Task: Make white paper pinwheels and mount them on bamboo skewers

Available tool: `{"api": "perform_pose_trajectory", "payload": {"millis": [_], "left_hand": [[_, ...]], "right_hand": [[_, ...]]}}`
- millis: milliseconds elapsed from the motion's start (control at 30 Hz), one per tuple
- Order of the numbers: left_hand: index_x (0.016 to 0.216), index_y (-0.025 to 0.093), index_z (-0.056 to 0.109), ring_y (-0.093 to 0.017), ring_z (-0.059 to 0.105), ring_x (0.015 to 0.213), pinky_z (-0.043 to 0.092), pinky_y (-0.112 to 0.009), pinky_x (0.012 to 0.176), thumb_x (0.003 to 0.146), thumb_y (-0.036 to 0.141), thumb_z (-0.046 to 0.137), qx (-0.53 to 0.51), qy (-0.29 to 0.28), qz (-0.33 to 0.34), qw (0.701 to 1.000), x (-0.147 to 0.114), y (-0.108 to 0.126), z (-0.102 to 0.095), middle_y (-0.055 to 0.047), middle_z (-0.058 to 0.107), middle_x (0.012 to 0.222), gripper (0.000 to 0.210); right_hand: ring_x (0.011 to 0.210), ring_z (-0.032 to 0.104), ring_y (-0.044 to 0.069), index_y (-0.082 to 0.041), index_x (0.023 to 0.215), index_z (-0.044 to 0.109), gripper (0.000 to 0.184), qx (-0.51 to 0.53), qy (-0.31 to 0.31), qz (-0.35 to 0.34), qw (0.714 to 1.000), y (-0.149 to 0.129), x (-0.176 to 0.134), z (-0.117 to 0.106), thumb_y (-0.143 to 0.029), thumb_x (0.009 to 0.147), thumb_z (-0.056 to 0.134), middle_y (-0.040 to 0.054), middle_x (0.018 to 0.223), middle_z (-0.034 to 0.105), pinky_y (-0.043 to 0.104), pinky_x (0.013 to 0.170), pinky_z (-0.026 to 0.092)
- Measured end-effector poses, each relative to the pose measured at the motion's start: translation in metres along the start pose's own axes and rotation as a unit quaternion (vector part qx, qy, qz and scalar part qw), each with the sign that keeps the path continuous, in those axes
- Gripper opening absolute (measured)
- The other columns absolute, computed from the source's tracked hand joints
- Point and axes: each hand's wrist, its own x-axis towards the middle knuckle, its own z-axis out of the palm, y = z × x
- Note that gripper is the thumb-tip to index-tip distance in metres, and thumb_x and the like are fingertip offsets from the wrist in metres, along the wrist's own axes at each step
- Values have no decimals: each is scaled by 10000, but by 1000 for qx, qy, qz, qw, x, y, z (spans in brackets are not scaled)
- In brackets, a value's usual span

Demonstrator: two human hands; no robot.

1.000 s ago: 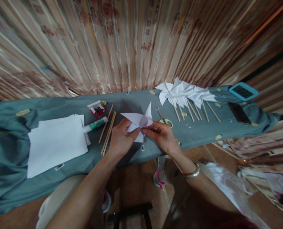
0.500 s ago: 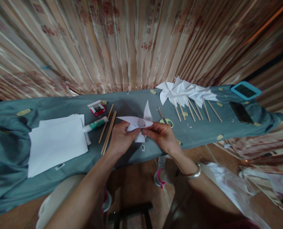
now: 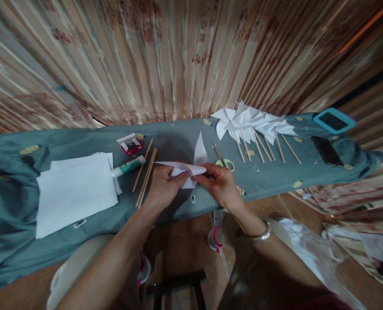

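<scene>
Between my hands is a white paper pinwheel [image 3: 189, 168], its blades curled toward the middle and one pointed blade standing up at the back. My left hand [image 3: 164, 186] pinches its left side, thumb near the centre. On the right side, my right hand [image 3: 220, 183] grips it with thumb and fingers close to the same centre. Whatever lies under the fingertips is hidden. Just behind my right hand lie scissors [image 3: 225, 163] with pale green handles. Several wooden sticks [image 3: 148, 176] rest left of my left hand, beside a glue stick [image 3: 128, 166].
A stack of white paper [image 3: 77, 193] lies at the left, with a small red box [image 3: 131, 145] behind the glue. Several finished pinwheels on sticks [image 3: 252, 122] lie at the back right. Farther right are a blue-framed device [image 3: 334, 121] and a dark phone [image 3: 327, 150].
The pinwheel has tilted, so its front blade now shows more edge-on and folded over the middle. Both hands keep their hold in nearly the same place.
</scene>
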Motion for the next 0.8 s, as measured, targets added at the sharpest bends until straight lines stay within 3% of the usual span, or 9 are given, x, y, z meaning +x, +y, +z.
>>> {"api": "perform_pose_trajectory", "payload": {"millis": [200,533,800], "left_hand": [[710,140,720,-142,590,583,464,-242,561,620,244,698,-11,-2,-14,1000,0,-2,0,3,671,622,140],[720,137,731,-130,569,570,434,-232,550,585,217,694,-47,6,-11,999,2,-5,1,8,667,616,162],[661,139,742,-117,544,546,406,-221,544,560,211,733,-103,25,-52,993,1,-3,4,16,655,573,124]], "right_hand": [[623,525,127,-201,806,720,108,-58,9,-25,998,-2,-1,-1,-256,814,626,-11,671,628,258,610,417],[627,540,131,-199,788,727,135,-57,20,-29,998,-4,0,0,-290,808,630,-8,661,630,246,605,420],[606,573,112,-188,809,720,95,-55,42,-18,997,-2,-1,2,-236,791,641,-16,679,673,220,577,429]]}}
